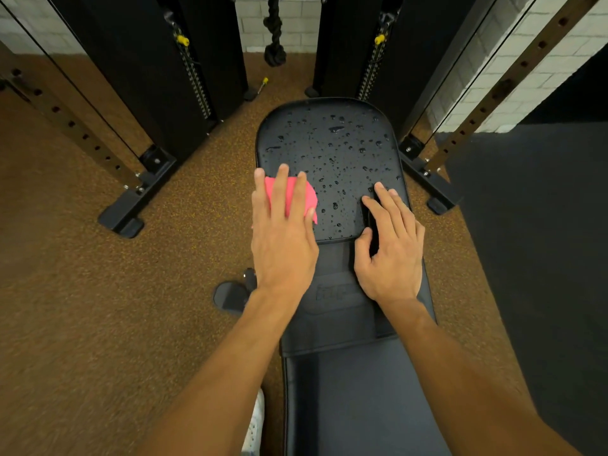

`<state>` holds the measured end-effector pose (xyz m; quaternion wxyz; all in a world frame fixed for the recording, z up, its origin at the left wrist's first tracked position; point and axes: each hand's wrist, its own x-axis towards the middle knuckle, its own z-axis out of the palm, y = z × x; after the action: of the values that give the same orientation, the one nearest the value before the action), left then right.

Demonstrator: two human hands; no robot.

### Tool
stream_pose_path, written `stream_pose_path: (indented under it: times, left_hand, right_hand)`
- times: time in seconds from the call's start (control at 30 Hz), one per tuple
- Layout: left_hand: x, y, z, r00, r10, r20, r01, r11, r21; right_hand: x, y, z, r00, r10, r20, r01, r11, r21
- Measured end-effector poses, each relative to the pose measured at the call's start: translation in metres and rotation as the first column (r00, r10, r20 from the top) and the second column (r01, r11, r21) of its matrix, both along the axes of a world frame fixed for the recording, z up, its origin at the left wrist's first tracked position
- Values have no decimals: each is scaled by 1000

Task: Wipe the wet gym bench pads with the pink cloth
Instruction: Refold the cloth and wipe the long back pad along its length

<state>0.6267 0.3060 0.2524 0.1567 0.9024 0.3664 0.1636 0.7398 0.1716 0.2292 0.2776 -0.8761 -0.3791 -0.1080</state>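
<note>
Near pad [345,406] up front, left hand [283,238] presses cloth [291,192] flat-fingered on wet far pad [332,143], right hand [391,255] rests alongside, fingers loose, empty.

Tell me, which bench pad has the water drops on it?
The far pad, under the pink cloth; droplets cover it, while the near pad looks dry.

Your left hand [283,238] is flat on the pink cloth [311,197], fingers straight, pressing it onto the near left corner of the far pad [335,143], which is covered in water droplets. Your right hand [391,251] rests loose on the pad's near right edge. The near pad [355,399] looks dry. There's a white shoe [256,422] on the brown floor [98,307] beside it.
</note>
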Motion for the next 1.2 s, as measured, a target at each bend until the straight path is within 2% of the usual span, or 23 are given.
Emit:
stream_pose_path:
  times: [0.13, 0.27, 0.33, 0.47, 0.53, 0.67, 0.73, 0.9, 1.0, 1.07, 1.13, 1.2]
  left_hand:
    - [-35, -12, -6, 990, -140, -26, 141, 990, 33]
    - [-28, 5, -1, 1000, 0, 21, 1, 999, -33]
    - [-7, 2, 5, 999, 44, -4, -44, 998, -38]
    - [-3, -21, 3, 987, -123, -105, 129, 990, 56]
    - [-20, -19, 0, 978, -181, -103, 189, 979, 77]
    - [-22, 1, 2, 1000, -22, -18, 22, 1000, 11]
    - [-4, 0, 5, 999, 22, -25, -22, 1000, 14]
    - [13, -33, 6, 988, -123, -89, 122, 992, -11]
    - [-2, -27, 10, 977, -209, 51, 214, 970, -112]
    - [-18, -16, 18, 968, -192, 161, 220, 960, -174]
    - [-33, -5, 24, 967, -103, 231, 153, 967, -206]
    - [-42, 9, 24, 961, 61, 271, 17, 961, -275]
  right_hand:
    - [-1, 0, 2, 1000, 0, -12, 0, 1000, 3]
    - [-1, 1, 3, 1000, -7, -23, 7, 1000, 14]
    - [-1, 0, 2, 1000, -10, -19, 10, 1000, 16]
    - [-2, 0, 2, 1000, -13, -28, 14, 1000, 21]
    - [-2, 0, 2, 999, -20, -33, 21, 999, 29]
    - [-3, 0, 3, 999, -28, -28, 30, 999, 45]
    - [-3, -1, 3, 999, -27, -29, 28, 998, 52]
    - [-3, -1, 3, 998, -39, -45, 43, 996, 81]
    - [-2, -2, 4, 997, -22, -69, 31, 991, 132]
    - [-3, -2, 7, 992, -17, -123, 39, 983, 180]
    - [-9, 3, 12, 985, -30, -170, 71, 969, 238]
    - [-20, 14, 20, 984, -43, -174, 93, 953, 289]
